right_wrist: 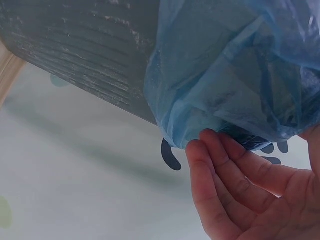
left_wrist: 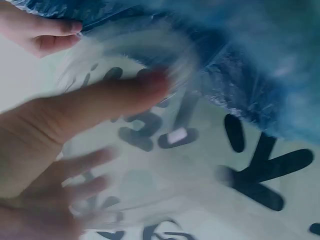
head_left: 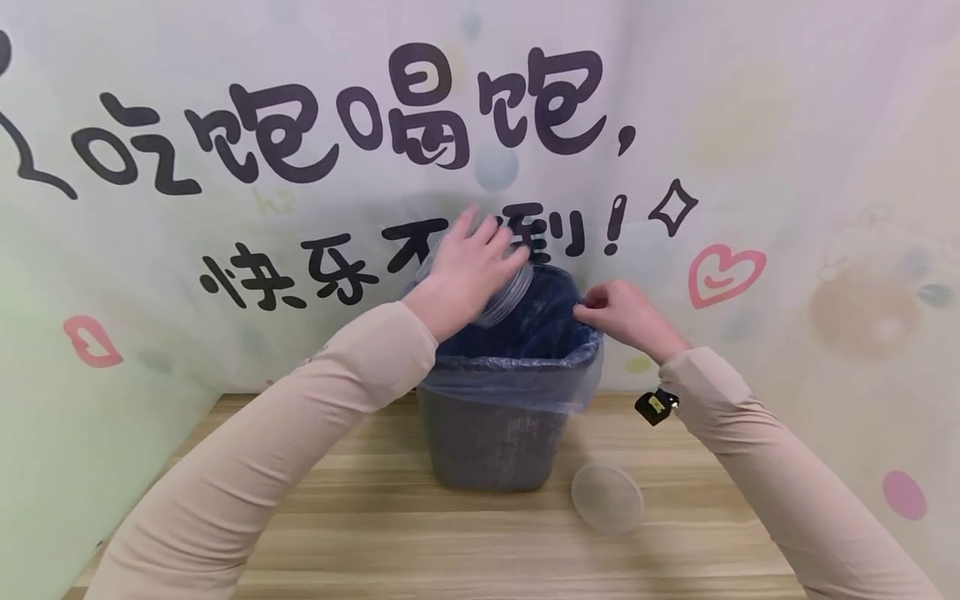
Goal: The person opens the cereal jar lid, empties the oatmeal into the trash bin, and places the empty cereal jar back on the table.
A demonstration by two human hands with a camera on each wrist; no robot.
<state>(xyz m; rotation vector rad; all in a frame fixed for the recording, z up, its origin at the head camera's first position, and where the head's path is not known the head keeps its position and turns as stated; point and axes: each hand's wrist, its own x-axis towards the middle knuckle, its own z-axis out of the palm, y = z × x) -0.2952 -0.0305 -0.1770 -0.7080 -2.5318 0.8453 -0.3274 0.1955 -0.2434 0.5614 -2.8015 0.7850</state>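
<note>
My left hand (head_left: 474, 268) grips a clear plastic jar (head_left: 512, 293) from above, with the fingers spread over its side. The jar is tilted, its mouth end over the opening of a grey trash bin (head_left: 491, 446). Blue trash bag (head_left: 517, 385) film lines the bin and folds down over its rim. At the bin's right rim, my right hand (head_left: 624, 315) pinches the edge of the bag between thumb and fingers. In the left wrist view the jar and left fingertips are blurred. The right wrist view has the right fingers (right_wrist: 237, 185) against the bag's underside.
A round translucent lid (head_left: 607, 498) lies on the wood-grain table (head_left: 360, 533), just right of the bin's base. Behind the bin hangs a pale printed backdrop (head_left: 315, 50) with black lettering. A black device (head_left: 656, 406) is worn at the right wrist.
</note>
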